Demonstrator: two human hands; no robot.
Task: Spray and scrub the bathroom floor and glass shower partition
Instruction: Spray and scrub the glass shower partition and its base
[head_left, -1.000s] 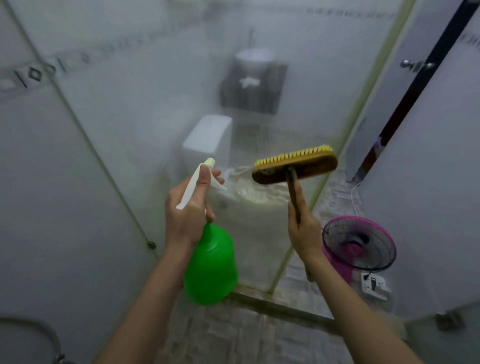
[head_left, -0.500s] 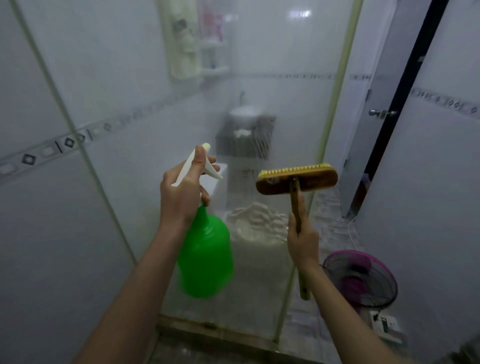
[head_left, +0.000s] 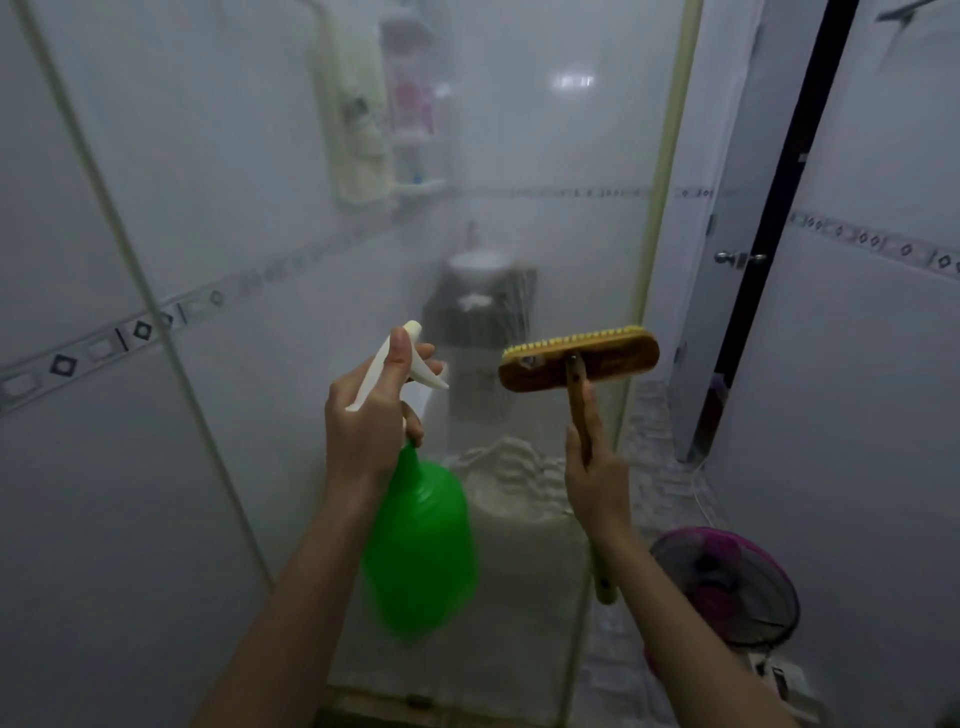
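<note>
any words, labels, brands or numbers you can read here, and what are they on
No text can be read.
Wooden brush: dark marks on its back, too blurred to read.
Bottles on the shelf behind the glass partition: labels blurred.
Green spray bottle: no label visible.
Tile border: diamond pattern only, no text.

My left hand (head_left: 371, 431): raised, forearm extended, fingers curled round spray bottle (head_left: 421, 545). My right hand (head_left: 597, 483): raised, gripping brush (head_left: 579, 358).
</note>
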